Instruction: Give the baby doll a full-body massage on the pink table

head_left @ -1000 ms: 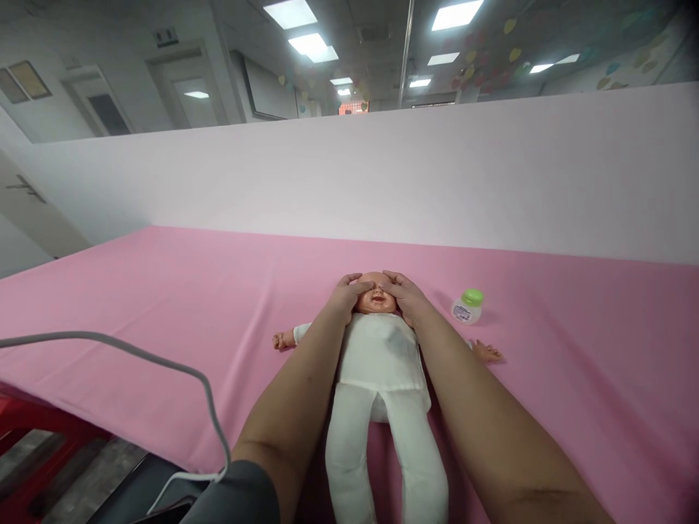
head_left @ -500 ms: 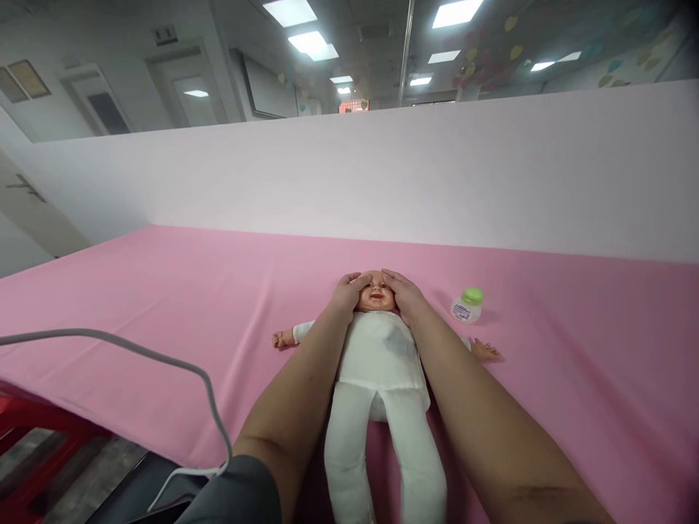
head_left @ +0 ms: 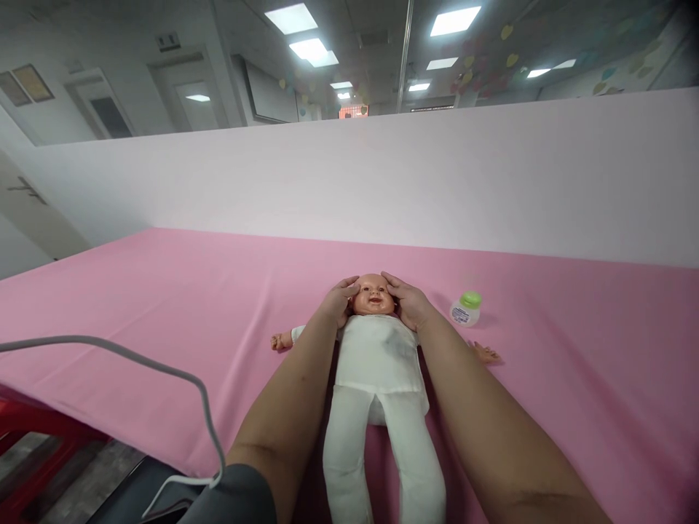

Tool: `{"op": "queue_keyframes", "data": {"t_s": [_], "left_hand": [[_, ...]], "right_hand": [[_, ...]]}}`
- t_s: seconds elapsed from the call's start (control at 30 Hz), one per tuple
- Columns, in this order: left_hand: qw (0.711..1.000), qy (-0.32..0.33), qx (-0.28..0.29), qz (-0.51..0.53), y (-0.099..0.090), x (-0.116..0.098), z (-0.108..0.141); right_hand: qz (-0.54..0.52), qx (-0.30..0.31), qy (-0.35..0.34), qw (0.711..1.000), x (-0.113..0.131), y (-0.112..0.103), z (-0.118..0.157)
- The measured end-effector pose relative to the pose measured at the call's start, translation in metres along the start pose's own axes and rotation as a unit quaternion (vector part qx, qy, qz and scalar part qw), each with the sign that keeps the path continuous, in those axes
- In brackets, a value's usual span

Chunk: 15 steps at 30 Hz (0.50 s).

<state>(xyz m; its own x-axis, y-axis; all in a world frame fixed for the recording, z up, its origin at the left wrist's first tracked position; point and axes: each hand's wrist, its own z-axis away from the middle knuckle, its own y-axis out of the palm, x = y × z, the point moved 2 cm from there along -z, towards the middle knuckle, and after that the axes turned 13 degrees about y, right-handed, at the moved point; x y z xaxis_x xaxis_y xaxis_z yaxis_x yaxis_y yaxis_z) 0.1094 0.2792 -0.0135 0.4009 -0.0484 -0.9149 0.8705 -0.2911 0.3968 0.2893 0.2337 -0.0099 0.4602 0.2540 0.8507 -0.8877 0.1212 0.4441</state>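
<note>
A baby doll (head_left: 376, 356) in white clothes lies on its back, its head towards the far wall and its arms spread out. My left hand (head_left: 339, 298) cups the left side of its head, thumb against the temple. On the opposite side, my right hand (head_left: 407, 300) curves round the head in the same way. The doll's eyes, nose and mouth show between my hands. Parts of its arms are hidden by my forearms. Right of my right hand stands a small clear jar (head_left: 465, 309) with a green lid and a printed label.
A pink cover (head_left: 191, 291) spreads over the table, with a white wall (head_left: 349, 182) and glass behind it. A grey cable (head_left: 136, 360) loops across the left front. At the lower left is a red stool (head_left: 44, 437).
My thumbs have slid outward from the doll's forehead to its temples, and both hands sit slightly wider apart. More of the forehead and eyes shows. The jar stays in place.
</note>
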Motion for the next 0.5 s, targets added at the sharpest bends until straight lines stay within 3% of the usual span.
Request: {"op": "queue_keyframes", "data": {"t_s": [0.23, 0.5], "left_hand": [[0.999, 0.038, 0.0, -0.025, 0.009, 0.001, 0.001], [0.995, 0.058, -0.035, -0.069, 0.019, 0.002, -0.001]], "right_hand": [[0.078, -0.007, -0.052, 0.996, 0.0, 0.005, -0.001], [0.094, -0.053, -0.082, 0.991, -0.005, 0.004, -0.014]]}}
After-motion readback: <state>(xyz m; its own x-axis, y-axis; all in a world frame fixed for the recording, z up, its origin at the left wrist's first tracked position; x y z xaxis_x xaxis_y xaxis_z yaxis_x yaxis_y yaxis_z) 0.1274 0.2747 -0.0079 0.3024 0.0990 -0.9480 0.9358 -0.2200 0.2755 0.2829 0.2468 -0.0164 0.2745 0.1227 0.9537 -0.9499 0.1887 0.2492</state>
